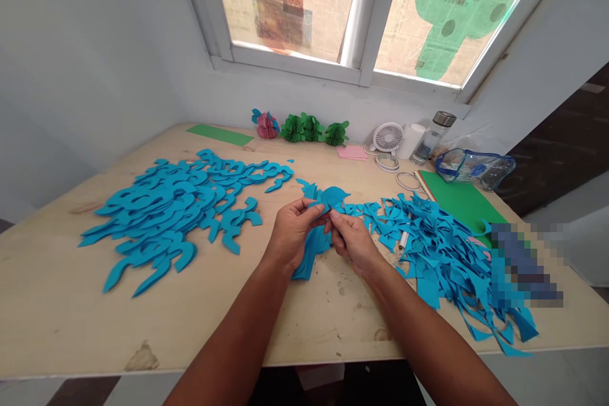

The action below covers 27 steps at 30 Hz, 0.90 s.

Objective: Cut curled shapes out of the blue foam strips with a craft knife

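Observation:
Both my hands meet over the middle of the wooden table (57, 304). My left hand (295, 231) and my right hand (351, 238) pinch the same folded blue paper cutout (330, 198), fingers closed on it. Under my hands lies a stack of blue paper strips (311, 254). A spread pile of cut blue curved shapes (176, 209) lies to the left. A heap of blue paper scraps (442, 247) lies to the right, with a white pen (404, 240) among them.
At the back stand green paper decorations (311, 129), a pink and blue one (265, 124), a small white fan (387, 137), a clear bottle (432, 137), tape rings (386, 161), green sheets (459, 200) and a clear pouch (476, 168). A blurred patch (523, 260) covers the right edge.

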Each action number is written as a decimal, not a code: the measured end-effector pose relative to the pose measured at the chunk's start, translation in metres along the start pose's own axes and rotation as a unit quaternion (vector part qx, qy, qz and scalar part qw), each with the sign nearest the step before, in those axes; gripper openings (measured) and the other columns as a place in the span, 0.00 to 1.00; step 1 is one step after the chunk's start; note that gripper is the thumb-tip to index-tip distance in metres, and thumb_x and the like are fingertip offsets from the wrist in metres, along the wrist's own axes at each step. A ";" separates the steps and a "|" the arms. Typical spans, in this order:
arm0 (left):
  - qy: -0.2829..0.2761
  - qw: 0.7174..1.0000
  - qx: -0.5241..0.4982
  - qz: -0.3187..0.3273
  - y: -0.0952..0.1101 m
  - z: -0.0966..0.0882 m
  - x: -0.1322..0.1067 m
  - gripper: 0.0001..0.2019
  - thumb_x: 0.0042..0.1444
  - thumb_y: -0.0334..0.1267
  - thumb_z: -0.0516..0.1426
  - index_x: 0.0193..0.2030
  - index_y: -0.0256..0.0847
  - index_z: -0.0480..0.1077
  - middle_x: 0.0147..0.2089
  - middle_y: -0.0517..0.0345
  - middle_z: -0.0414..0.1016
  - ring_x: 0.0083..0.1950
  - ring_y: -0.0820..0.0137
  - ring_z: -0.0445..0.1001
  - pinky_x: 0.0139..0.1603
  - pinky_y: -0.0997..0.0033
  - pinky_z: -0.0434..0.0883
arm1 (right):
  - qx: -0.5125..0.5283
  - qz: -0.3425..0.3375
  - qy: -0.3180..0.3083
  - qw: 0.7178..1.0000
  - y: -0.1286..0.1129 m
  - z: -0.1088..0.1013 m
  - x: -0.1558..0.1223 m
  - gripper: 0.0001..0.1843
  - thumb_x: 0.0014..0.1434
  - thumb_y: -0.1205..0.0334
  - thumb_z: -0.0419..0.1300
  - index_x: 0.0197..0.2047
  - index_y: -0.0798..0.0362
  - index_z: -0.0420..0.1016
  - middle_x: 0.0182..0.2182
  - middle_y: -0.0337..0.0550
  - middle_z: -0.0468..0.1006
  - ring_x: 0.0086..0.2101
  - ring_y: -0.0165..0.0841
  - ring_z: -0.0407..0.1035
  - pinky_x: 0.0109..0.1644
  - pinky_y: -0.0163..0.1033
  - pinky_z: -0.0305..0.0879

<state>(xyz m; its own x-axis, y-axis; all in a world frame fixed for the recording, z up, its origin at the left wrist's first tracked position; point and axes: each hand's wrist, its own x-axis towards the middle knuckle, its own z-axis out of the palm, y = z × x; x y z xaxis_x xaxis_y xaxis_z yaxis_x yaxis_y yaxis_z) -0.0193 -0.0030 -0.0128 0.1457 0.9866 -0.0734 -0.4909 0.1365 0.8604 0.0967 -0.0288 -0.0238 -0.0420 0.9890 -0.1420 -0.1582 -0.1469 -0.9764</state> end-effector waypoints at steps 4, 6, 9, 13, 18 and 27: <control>-0.017 1.000 -0.002 -0.017 0.000 -0.001 0.000 0.09 0.39 0.36 0.65 0.22 0.36 0.69 0.22 0.63 0.67 0.25 0.75 0.66 0.31 0.70 0.67 | -0.020 -0.015 0.004 1.000 -0.003 0.000 -0.001 0.25 0.50 0.38 0.57 0.22 0.54 0.68 0.07 0.28 0.54 0.11 0.21 0.43 0.15 0.32 0.36; -0.020 1.000 0.005 -0.018 0.000 -0.001 0.000 0.09 0.39 0.36 0.65 0.22 0.36 0.69 0.22 0.62 0.67 0.25 0.74 0.66 0.31 0.70 0.66 | -0.023 -0.020 0.004 1.000 -0.005 0.001 -0.002 0.25 0.50 0.38 0.58 0.22 0.54 0.67 0.08 0.27 0.53 0.11 0.21 0.42 0.16 0.32 0.35; -0.025 0.999 0.010 -0.018 0.000 -0.001 0.000 0.09 0.40 0.36 0.65 0.22 0.36 0.69 0.22 0.62 0.67 0.25 0.74 0.65 0.31 0.70 0.66 | -0.029 -0.030 0.007 0.999 -0.005 0.000 -0.002 0.25 0.50 0.39 0.57 0.22 0.54 0.67 0.08 0.27 0.53 0.11 0.22 0.42 0.16 0.32 0.35; -0.038 0.999 0.004 -0.024 0.000 -0.001 0.000 0.09 0.41 0.36 0.64 0.22 0.36 0.68 0.22 0.61 0.67 0.26 0.74 0.66 0.31 0.71 0.66 | -0.042 -0.040 0.007 0.998 -0.005 -0.001 -0.002 0.24 0.52 0.39 0.57 0.21 0.54 0.67 0.08 0.28 0.53 0.12 0.22 0.42 0.16 0.33 0.36; 0.006 1.000 0.023 0.002 0.000 -0.002 0.000 0.09 0.39 0.37 0.65 0.26 0.37 0.70 0.24 0.62 0.69 0.26 0.73 0.67 0.30 0.71 0.68 | -0.072 -0.046 0.005 0.996 -0.002 -0.003 0.000 0.26 0.52 0.39 0.56 0.21 0.54 0.68 0.08 0.28 0.54 0.12 0.22 0.43 0.17 0.33 0.38; 0.020 1.000 0.016 -0.016 0.002 -0.002 -0.001 0.10 0.38 0.38 0.65 0.23 0.37 0.69 0.23 0.61 0.68 0.26 0.74 0.67 0.29 0.72 0.68 | -0.107 -0.061 0.013 0.992 -0.001 -0.002 0.001 0.26 0.51 0.37 0.56 0.20 0.53 0.68 0.08 0.29 0.55 0.12 0.23 0.44 0.18 0.34 0.39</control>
<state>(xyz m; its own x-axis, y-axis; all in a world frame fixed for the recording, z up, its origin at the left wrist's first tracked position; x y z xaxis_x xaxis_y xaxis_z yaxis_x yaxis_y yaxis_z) -0.0226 -0.0036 -0.0121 0.1264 0.9847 -0.1199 -0.4596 0.1653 0.8726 0.0991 -0.0277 -0.0235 -0.0101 0.9997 -0.0219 0.0536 -0.0214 -0.9983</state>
